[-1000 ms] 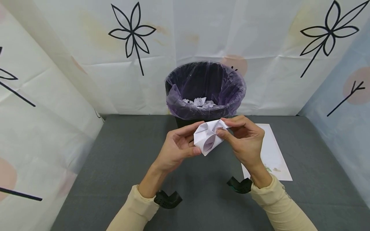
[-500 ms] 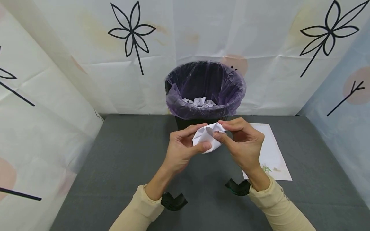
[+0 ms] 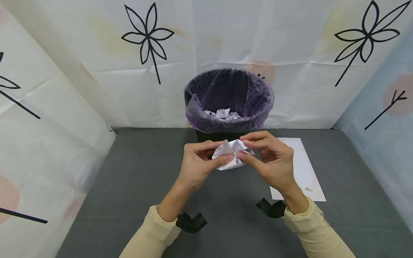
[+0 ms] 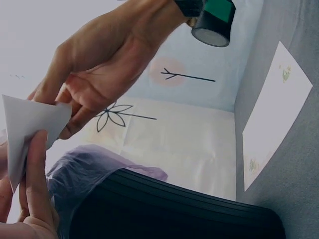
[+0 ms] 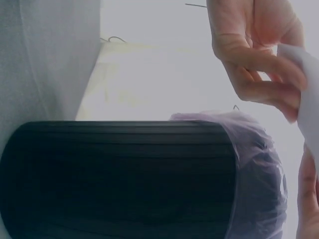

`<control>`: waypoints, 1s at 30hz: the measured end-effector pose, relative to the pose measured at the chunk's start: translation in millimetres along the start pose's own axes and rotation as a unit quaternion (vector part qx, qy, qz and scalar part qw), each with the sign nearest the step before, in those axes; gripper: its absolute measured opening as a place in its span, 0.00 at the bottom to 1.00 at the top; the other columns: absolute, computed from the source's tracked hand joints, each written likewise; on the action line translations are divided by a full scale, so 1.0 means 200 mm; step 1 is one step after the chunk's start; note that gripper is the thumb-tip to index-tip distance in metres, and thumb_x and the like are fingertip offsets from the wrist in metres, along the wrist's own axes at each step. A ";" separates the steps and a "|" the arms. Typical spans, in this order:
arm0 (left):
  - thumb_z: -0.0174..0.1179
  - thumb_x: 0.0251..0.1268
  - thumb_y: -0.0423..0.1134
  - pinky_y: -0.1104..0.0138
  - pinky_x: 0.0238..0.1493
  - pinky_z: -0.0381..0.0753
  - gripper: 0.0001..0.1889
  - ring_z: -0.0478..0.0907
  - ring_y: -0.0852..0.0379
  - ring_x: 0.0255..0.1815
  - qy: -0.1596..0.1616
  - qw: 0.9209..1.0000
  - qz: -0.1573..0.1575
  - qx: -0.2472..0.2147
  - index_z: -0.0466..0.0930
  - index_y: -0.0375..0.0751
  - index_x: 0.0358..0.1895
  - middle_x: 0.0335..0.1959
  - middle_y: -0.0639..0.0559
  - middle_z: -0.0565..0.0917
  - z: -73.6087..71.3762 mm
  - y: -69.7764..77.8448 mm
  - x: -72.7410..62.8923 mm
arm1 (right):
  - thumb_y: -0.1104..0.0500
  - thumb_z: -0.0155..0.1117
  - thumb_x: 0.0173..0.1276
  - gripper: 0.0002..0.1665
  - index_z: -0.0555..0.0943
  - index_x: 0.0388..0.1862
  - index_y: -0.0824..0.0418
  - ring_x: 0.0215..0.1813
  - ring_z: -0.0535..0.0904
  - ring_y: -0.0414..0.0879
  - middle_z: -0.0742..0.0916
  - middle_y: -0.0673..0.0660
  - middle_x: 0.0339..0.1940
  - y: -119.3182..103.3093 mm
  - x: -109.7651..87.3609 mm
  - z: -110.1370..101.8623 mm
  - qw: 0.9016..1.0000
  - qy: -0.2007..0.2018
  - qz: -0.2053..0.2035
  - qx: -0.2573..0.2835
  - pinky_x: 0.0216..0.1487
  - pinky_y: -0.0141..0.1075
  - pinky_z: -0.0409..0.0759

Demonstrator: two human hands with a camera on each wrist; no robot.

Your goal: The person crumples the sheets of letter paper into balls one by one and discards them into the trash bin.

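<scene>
Between both hands, above the table in front of the bin, is a folded piece of white paper (image 3: 230, 163) with its edges gathered toward the middle. My left hand (image 3: 198, 163) pinches its left side, thumb on the near face and fingers behind. On the other side my right hand (image 3: 271, 157) pinches the paper's right part with thumb and fingertips. In the left wrist view the folded paper (image 4: 30, 122) shows a flat, pointed outer face. Only a pale strip of the paper (image 5: 310, 94) enters the right wrist view, at its right edge.
A black bin (image 3: 211, 137) with a purple plastic liner (image 3: 200, 113) stands behind the hands. Crumpled white papers (image 3: 222, 114) lie inside it. Flat on the grey table (image 3: 138, 172), partly behind the right hand, is a white sheet (image 3: 306, 168) with small printed decorations.
The paper's open pocket has been pressed together and the piece looks smaller and more bunched. The left thumb has moved inward over its near face. Both hands still hold it.
</scene>
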State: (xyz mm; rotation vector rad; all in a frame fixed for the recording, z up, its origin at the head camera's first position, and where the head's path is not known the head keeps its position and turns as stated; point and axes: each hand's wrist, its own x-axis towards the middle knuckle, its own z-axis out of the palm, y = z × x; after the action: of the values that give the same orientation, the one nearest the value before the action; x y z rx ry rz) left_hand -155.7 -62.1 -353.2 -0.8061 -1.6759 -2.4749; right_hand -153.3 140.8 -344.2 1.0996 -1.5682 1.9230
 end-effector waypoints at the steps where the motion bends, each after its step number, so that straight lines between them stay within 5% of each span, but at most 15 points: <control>1: 0.74 0.55 0.24 0.70 0.35 0.84 0.22 0.85 0.56 0.38 -0.005 1.000 -0.003 -0.001 0.78 0.10 0.49 0.39 0.52 0.89 -0.01 0.00 0.00 | 0.70 0.77 0.59 0.20 0.83 0.47 0.80 0.53 0.82 0.56 0.85 0.67 0.49 0.00 0.00 -0.01 1.000 -0.010 0.007 0.004 0.55 0.39 0.83; 10: 0.76 0.54 0.28 0.69 0.33 0.83 0.26 0.84 0.56 0.35 -0.040 0.999 -0.031 -0.006 0.77 0.10 0.48 0.37 0.52 0.89 -0.05 0.02 0.00 | 0.78 0.74 0.57 0.27 0.78 0.57 0.81 0.52 0.82 0.52 0.85 0.65 0.51 -0.02 -0.01 -0.07 0.993 -0.093 0.067 -0.016 0.52 0.38 0.84; 16: 0.72 0.53 0.21 0.68 0.33 0.84 0.20 0.84 0.55 0.34 -0.046 0.998 -0.052 0.011 0.78 0.11 0.48 0.37 0.52 0.89 -0.06 0.03 0.01 | 0.81 0.75 0.53 0.28 0.81 0.55 0.79 0.41 0.86 0.48 0.88 0.63 0.41 -0.02 -0.01 -0.07 0.992 -0.083 0.087 -0.042 0.38 0.41 0.87; 22: 0.71 0.52 0.18 0.65 0.31 0.85 0.14 0.87 0.53 0.35 -0.027 0.991 -0.037 0.124 0.86 0.21 0.45 0.39 0.41 0.89 -0.04 0.05 0.02 | 0.85 0.74 0.47 0.26 0.84 0.49 0.79 0.29 0.86 0.48 0.87 0.64 0.30 -0.01 -0.02 -0.04 0.996 -0.051 0.061 -0.040 0.28 0.38 0.86; 30: 0.76 0.51 0.24 0.63 0.24 0.82 0.12 0.83 0.58 0.25 0.031 0.963 0.002 0.268 0.91 0.33 0.41 0.34 0.46 0.90 0.03 0.08 0.01 | 0.84 0.74 0.49 0.21 0.87 0.45 0.76 0.26 0.85 0.44 0.88 0.62 0.26 0.02 -0.03 -0.03 0.992 -0.038 -0.003 -0.117 0.31 0.31 0.85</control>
State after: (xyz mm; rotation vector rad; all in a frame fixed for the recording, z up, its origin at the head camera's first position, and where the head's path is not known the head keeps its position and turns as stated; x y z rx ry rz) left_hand -149.2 -63.8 -336.9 -0.6498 -2.1566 -1.8597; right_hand -155.0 145.9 -350.9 1.0864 -1.7759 1.6599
